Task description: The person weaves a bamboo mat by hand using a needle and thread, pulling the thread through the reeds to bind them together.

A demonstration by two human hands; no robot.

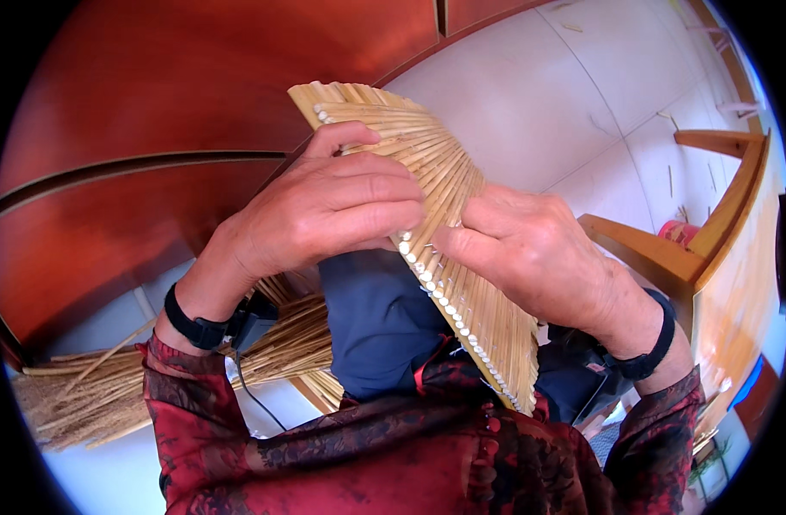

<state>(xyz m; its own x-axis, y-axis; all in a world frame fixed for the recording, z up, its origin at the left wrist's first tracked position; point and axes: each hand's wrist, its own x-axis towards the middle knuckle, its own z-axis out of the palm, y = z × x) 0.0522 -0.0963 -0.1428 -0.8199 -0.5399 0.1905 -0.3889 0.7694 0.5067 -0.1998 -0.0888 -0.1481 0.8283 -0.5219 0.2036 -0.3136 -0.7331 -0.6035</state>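
Note:
A panel of pale yellow stalks (444, 163), laid side by side and fanning out, stands tilted above my lap. White cut stalk ends line its left edge, and short bits of white thread show near them. My left hand (328, 202) grips this edge, its fingers curled over the upper part of the panel. Against the middle of the stalks, my right hand (530, 249) is closed, with thumb and forefinger pinched together near the row of cut ends. Whatever sits between those fingertips is too small to make out. Part of the panel is hidden behind both hands.
Loose long stalks with brushy heads (92, 395) lie in a bundle at lower left. A red-brown cabinet (212, 77) rises at upper left. On the right stands a wooden stool or small table (736, 283), with a pink-red object (678, 232) by its legs. Scraps dot the tiled floor (582, 112).

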